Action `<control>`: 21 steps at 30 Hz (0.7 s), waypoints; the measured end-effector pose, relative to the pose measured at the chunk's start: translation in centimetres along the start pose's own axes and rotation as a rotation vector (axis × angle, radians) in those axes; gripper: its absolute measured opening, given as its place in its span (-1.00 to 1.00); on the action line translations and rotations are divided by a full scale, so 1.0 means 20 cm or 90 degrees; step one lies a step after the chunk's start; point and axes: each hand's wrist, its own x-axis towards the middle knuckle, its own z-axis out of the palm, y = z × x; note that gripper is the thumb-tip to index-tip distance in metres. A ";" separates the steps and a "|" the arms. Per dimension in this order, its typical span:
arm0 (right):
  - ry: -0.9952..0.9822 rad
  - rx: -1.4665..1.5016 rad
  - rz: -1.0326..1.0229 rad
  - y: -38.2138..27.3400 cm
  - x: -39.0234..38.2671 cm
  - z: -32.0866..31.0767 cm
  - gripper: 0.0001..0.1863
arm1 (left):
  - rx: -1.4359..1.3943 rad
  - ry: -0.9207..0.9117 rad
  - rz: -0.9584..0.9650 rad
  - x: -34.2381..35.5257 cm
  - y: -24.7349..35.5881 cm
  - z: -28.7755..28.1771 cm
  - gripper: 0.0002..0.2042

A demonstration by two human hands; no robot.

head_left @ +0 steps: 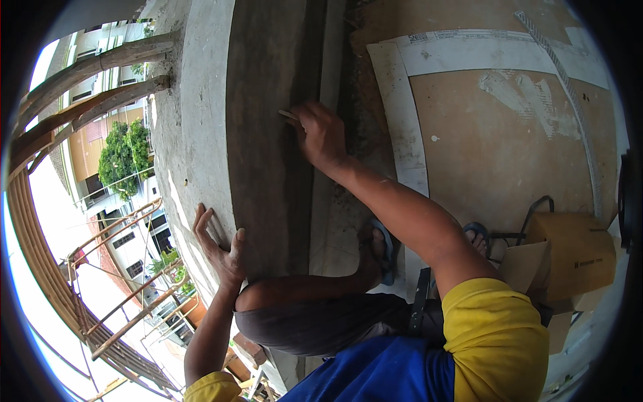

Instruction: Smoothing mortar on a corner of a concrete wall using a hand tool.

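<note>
My right hand (pixel 321 134) is closed around a short, thin, pale piece (pixel 287 114); its kind cannot be made out. The piece's tip sticks out past the fingers, over the darker, damp-looking face of a grey concrete ledge (pixel 261 154). Whether the tip touches the surface is unclear. Lower down on the left, my left hand (pixel 224 258) rests at the ledge's outer edge, its fingers spread and nothing in them. My bent knee (pixel 258 296) is close beside the near end of the ledge.
On the right, a brown board (pixel 495 147) edged with white strips lies under a grey rope (pixel 569 94). An opened cardboard box (pixel 569 258) stands near my sandalled foot (pixel 477 238). Wooden poles (pixel 100 60) and bamboo scaffolding (pixel 127 288) stand left, beyond the ledge's outer side.
</note>
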 end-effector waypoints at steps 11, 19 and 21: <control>-0.031 0.008 -0.008 0.08 -0.04 -0.02 -0.84 | 0.013 -0.014 0.010 -0.02 -0.01 -0.01 -0.29; -0.167 0.034 -0.124 -0.04 -0.41 -0.10 -0.88 | -0.006 -0.009 0.010 -0.01 0.01 0.00 -0.28; -0.216 0.041 -0.077 -0.04 -0.35 -0.13 -0.84 | -0.008 -0.014 0.007 -0.01 -0.02 -0.01 -0.28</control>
